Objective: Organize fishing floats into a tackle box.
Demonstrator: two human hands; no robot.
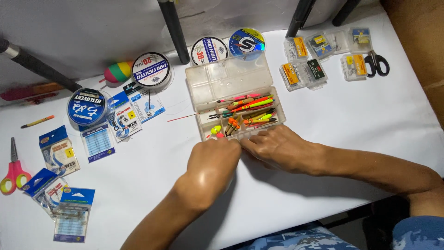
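Both hands meet at the front rim of a clear plastic tackle box (217, 81) that lies open near the middle of the white tabletop (360, 120), its lid tipped back toward the far edge. The left hand (217, 159) is curled knuckles-up, its fingers bent inward against the box's front wall; whether they pinch anything cannot be told, as the fingertips are hidden. The right hand (277, 146) lies flat beside it, fingers stretched out loosely and touching the same rim, grasping nothing that shows.

The box's compartments hold slim fishing floats (249, 103) in orange, yellow, pink and green, and a few small round floats (232, 126) sit in the front cells.

Just behind the lid stand three spools of fishing line (209, 50), with a fourth blue spool (87, 107) toward the left edge. Packets of hooks (97, 141) lie scattered across the left side. Red-handled scissors (14, 173) rest at the left edge, and black scissors (377, 62) near the far right corner beside small clear hook boxes (303, 71).
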